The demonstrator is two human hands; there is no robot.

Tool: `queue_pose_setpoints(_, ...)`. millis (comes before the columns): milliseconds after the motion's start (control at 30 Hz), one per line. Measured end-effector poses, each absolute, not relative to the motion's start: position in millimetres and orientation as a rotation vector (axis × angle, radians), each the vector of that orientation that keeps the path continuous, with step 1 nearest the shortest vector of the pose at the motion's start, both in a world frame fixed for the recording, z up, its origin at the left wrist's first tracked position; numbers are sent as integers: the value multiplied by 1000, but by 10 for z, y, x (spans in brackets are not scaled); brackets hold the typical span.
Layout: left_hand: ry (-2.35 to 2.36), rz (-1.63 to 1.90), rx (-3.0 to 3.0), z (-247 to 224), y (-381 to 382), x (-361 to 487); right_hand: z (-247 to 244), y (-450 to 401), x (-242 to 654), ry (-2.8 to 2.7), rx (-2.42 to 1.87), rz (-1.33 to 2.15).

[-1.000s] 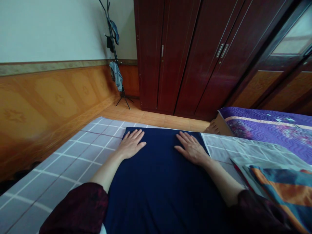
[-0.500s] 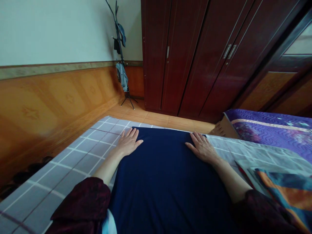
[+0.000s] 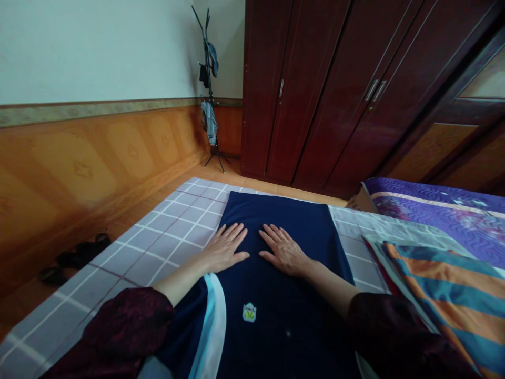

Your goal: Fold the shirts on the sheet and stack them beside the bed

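A navy blue shirt [image 3: 292,210] lies spread on a grey checked sheet [image 3: 165,221]. It has a white and light blue stripe at the left and a small tennis badge [image 3: 249,312] on its front. My left hand [image 3: 226,247] rests flat on the shirt near its left edge, fingers stretched out. Flat on the middle of the cloth lies my right hand [image 3: 284,250], fingers slightly spread and pointing away. Neither hand grips the fabric. The lower part of the shirt runs under my sleeves and out of view.
Folded clothes with orange and teal stripes [image 3: 445,284] lie at the right. Beyond is a purple bedspread [image 3: 442,210]. A dark red wardrobe [image 3: 307,95] stands at the back, a coat rack [image 3: 209,84] in the corner, and dark shoes [image 3: 74,258] on the floor at left.
Both hands have come back from the far end of the shirt, and the right has moved inward toward the left. The view has shifted, so the badge and stripe now show.
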State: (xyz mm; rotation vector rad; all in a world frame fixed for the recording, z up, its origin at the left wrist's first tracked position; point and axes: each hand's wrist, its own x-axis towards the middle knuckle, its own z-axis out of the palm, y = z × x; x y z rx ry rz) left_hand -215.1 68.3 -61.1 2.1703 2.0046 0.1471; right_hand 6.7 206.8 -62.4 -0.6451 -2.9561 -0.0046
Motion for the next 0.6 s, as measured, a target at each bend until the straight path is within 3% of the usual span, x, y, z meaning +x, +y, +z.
queue_pose_setpoints(233, 2415, 226, 1782, -482, -221, -2714, -474, 2209, 790, -2740, -1382, -183)
queue_pose_setpoints(433, 2221, 562, 1930, -552, -901, -2251, -434, 1252, 778, -3019, -695, -28)
queue_pose_setpoints(600, 2518, 740, 1780, -476, -1157, -2256, -160, 522, 981, -2830, -658, -79)
